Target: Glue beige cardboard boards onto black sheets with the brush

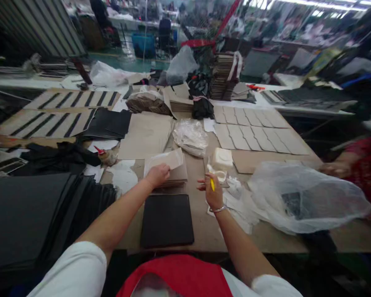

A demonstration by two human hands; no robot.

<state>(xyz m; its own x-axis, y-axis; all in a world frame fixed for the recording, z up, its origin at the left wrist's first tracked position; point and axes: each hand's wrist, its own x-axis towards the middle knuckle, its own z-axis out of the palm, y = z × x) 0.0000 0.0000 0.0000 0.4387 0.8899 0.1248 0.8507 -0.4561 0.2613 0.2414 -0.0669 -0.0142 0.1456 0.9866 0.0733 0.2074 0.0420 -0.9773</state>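
My left hand (158,175) is closed on the near edge of a beige card sheet (173,160), which tilts up a little from the stack of beige cards (176,179) beneath it. In my right hand (214,192) is a yellow-handled brush (212,184); its tip is blurred and lies near a small open dish with white stuff in it (221,177). Directly in front of me, below the stack, lies a flat black rectangular panel (167,220). Behind the dish stands a cream-coloured block-like tub (223,157).
Dark sheets (24,214) are piled at left. A clear plastic bag (312,198) covers the right side, beside another person's hand (336,168). Rows of beige pieces (259,138) lie at back right, black-striped strips (52,123) at back left. A crumpled plastic bag (191,136) sits mid-table.
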